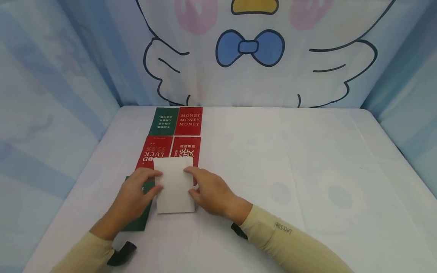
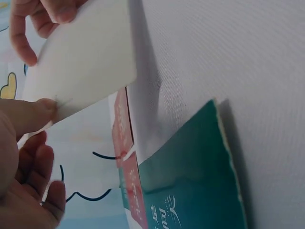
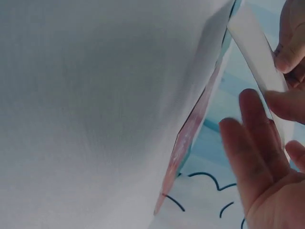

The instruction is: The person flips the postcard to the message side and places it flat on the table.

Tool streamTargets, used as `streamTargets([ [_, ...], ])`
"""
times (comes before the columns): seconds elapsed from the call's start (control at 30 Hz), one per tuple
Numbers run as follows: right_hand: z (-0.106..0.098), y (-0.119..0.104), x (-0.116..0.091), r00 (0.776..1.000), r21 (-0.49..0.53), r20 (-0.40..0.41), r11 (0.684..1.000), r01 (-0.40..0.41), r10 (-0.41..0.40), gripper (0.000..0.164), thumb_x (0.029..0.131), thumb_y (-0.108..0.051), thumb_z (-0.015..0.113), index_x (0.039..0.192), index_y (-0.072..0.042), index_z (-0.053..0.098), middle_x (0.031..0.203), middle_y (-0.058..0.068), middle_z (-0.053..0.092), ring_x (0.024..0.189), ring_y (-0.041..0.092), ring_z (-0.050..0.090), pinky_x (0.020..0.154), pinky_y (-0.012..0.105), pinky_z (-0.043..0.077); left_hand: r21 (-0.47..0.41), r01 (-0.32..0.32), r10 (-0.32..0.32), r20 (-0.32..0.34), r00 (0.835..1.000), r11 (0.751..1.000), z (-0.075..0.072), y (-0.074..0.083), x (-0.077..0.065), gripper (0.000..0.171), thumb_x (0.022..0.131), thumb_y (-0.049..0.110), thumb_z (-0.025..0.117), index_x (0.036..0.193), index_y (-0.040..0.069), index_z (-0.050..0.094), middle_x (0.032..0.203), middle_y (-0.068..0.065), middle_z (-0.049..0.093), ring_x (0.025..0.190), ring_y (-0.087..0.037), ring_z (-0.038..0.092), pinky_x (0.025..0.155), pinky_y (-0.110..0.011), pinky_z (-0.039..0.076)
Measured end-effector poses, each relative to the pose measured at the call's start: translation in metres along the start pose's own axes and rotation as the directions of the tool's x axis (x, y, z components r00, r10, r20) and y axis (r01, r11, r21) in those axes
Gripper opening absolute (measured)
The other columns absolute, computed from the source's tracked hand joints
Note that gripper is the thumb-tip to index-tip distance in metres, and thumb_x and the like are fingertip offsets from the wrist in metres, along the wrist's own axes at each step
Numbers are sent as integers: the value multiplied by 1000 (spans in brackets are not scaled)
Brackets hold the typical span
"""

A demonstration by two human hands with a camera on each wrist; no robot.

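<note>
Both hands hold a plain white card [image 1: 175, 189] by its two long sides, raised above the tabletop. My left hand [image 1: 135, 194] pinches the left edge; in the left wrist view its thumb [image 2: 33, 114] presses on the blank face. On the opposite edge, my right hand [image 1: 216, 192] grips with thumb and fingers. Under the left hand lies a green card [image 1: 135, 224], partly covered. Just beyond the white card are a red LUCK card [image 1: 157, 144] and a red card with large Chinese characters [image 1: 187, 142], their near parts hidden by it.
Farther back lie a green card with white text [image 1: 164, 121] and a red MONEY card [image 1: 189, 120], side by side. A white patterned cloth covers the table [image 1: 307, 182]. Dark pieces [image 1: 122, 254] show at both wrists. A printed curtain [image 1: 249, 83] hangs behind the far edge.
</note>
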State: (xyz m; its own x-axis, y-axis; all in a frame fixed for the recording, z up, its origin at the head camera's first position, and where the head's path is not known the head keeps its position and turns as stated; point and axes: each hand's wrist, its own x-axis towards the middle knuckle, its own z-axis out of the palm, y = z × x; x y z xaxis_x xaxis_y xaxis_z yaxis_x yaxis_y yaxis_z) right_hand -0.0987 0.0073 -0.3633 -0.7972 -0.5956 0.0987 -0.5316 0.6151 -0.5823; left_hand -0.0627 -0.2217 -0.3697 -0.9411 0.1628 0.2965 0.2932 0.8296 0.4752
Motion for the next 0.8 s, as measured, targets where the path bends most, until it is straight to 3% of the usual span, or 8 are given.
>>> streamTargets([
  [0.2, 1, 1, 6, 996, -107, 78, 993, -41, 49, 56, 91, -23, 75, 140, -12, 50, 84, -6, 57, 74, 9, 54, 66, 22, 48, 67, 97, -106, 143, 984, 993, -2, 0, 6, 48, 80, 11, 85, 122, 2, 63, 120, -18, 61, 113, -38, 52, 93, -59, 49],
  [0.37, 5, 5, 12, 981, -120, 161, 989, -91, 110, 59, 90, -26, 77, 140, -14, 49, 82, -8, 59, 74, 8, 56, 71, 26, 51, 133, 143, -170, 227, 959, 981, 1, -2, 12, 50, 78, 17, 87, 121, 4, 65, 120, -17, 62, 113, -37, 52, 93, -59, 48],
  [0.57, 13, 9, 18, 958, -144, 240, 982, -125, 158, 63, 87, -29, 80, 140, -14, 49, 93, -3, 67, 81, 11, 60, 77, 29, 52, 179, 152, -202, 304, 931, 972, 5, -5, 15, 50, 77, 20, 89, 120, 7, 67, 117, -13, 64, 108, -34, 54, 93, -56, 50],
  [0.8, 18, 5, 23, 931, -159, 315, 978, -138, 183, 64, 86, -29, 81, 139, -13, 50, 93, -2, 67, 79, 11, 61, 78, 31, 53, 217, 124, -195, 348, 917, 968, 9, -12, 14, 49, 75, 22, 90, 117, 8, 69, 116, -11, 66, 107, -33, 55, 97, -61, 43],
])
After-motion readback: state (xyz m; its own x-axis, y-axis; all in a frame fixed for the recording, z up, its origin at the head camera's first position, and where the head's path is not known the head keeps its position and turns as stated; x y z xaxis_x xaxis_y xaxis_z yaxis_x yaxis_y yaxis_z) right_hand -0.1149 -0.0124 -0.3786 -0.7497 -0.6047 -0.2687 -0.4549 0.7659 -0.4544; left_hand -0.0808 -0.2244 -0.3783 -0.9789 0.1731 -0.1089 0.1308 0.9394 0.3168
